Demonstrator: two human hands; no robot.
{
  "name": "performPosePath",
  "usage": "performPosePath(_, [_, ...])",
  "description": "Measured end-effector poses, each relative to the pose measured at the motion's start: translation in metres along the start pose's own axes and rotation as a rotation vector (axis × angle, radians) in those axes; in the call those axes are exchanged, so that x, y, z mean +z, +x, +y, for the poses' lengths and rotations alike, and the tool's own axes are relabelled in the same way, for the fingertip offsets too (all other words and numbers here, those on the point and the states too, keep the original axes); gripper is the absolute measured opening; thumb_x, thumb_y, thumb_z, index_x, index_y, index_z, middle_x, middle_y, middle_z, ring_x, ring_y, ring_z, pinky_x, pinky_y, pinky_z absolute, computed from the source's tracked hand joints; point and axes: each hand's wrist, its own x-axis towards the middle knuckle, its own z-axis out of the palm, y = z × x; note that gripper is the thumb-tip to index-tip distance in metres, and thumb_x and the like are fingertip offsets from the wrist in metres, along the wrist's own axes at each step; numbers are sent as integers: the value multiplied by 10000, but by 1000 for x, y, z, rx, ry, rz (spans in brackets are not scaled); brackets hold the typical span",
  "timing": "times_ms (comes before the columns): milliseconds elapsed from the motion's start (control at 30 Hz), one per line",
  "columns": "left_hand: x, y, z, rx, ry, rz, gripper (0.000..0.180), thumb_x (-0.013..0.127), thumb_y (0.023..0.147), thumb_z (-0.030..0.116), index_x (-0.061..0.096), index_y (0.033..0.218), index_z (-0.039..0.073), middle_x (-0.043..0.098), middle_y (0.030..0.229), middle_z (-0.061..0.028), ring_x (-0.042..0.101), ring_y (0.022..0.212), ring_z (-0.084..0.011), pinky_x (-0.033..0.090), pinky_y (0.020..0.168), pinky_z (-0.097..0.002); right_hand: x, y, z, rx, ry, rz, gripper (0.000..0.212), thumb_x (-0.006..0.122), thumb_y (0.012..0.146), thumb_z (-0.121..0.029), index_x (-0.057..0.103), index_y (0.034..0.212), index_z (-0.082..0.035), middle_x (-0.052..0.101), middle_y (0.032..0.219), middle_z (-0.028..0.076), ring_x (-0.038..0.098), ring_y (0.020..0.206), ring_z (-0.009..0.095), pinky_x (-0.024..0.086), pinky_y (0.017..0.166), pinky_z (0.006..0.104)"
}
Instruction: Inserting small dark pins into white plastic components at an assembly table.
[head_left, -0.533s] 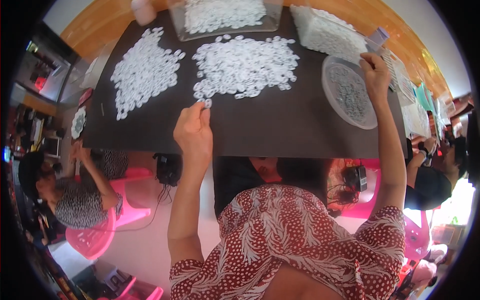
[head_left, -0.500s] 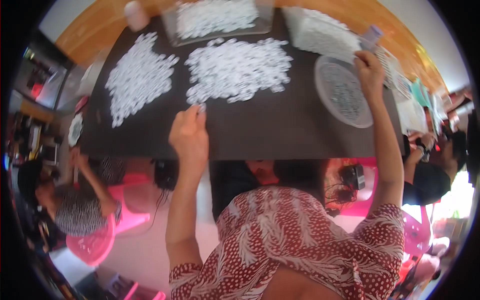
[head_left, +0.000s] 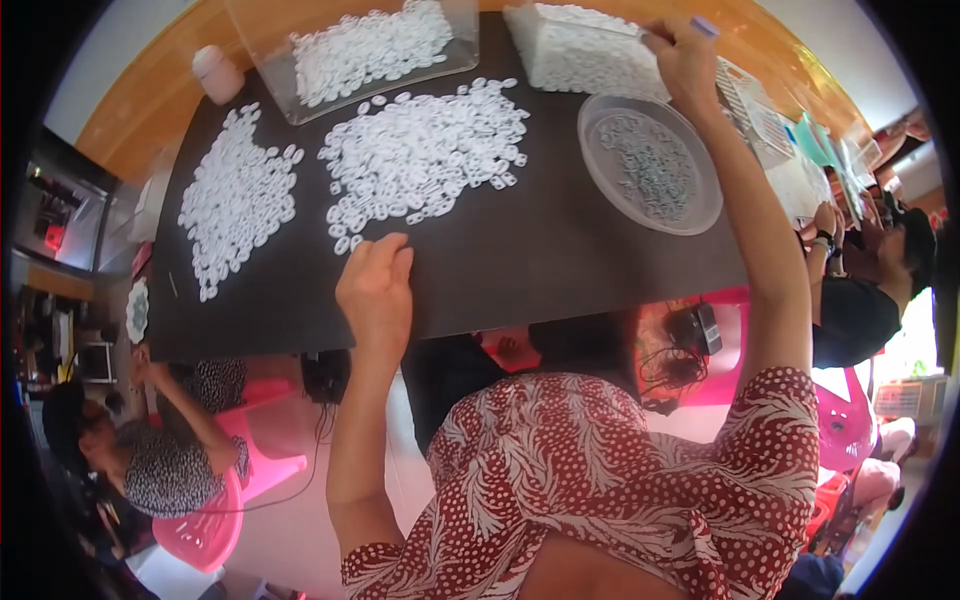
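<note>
My left hand point(head_left: 376, 285) rests at the near edge of the middle pile of small white oval pieces point(head_left: 425, 150). Its fingers are curled closed, and what they may hold is hidden. My right hand point(head_left: 688, 70) is closed at the near right corner of a clear bin of white pieces point(head_left: 590, 60), beyond a round clear dish point(head_left: 592, 170). Small grey metallic-looking bits point(head_left: 650, 168) lie in this dish. Whether the right fingers pinch a piece or just touch the bin cannot be made out.
Another pile of white ovals point(head_left: 238, 200) lies at the left of the dark table point(head_left: 540, 260). A clear box of white ovals point(head_left: 440, 72) and a pink bottle point(head_left: 217, 75) stand behind. A person sits on a pink chair point(head_left: 205, 530) at left; others work at right.
The view has turned, shifting the table contents leftward. My right hand has moved from beside the dish's far rim to the bin's corner. The white piece at my left fingertips no longer shows.
</note>
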Motion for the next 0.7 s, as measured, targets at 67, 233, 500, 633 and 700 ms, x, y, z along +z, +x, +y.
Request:
performPosePath(67, [2,1,-3,5,35,0,159,664,735,25,637,889,57,546,727,-106,560,676,-291,445,594,-371,-1,15,-25,97,-128,-3,175,635,720,-186,687,823,-55,645,761,198,626,733,357,476,684,438])
performPosePath(233, [10,9,-8,98,265,-45,209,672,751,48,660,953,100,497,656,-91,537,616,-262,426,560,-360,24,32,-13,3,-296,-9,186,632,728,-181,686,846,-47,648,770,198,638,739,332,481,687,422])
performPosePath(500, [28,23,-11,199,373,-85,102,671,718,109,579,735,70,489,680,-106,553,657,-306,435,540,-421,67,51,45,-219,-344,18,136,547,714,-111,677,748,-88,642,741,176,629,722,346,482,642,443])
performPosePath(633, [26,22,-12,161,344,-96,100,655,719,82,555,727,81,486,720,-112,541,707,-313,435,568,-428,87,58,42,-181,-256,38,140,562,683,-101,684,751,-96,639,733,177,629,713,334,483,627,434])
performPosePath(700, [25,19,-12,172,360,-87,102,632,732,55,532,743,71,475,729,-110,535,721,-309,435,576,-426,75,60,20,-229,-131,63,118,591,681,-101,684,754,-98,645,731,161,630,724,328,482,637,435])
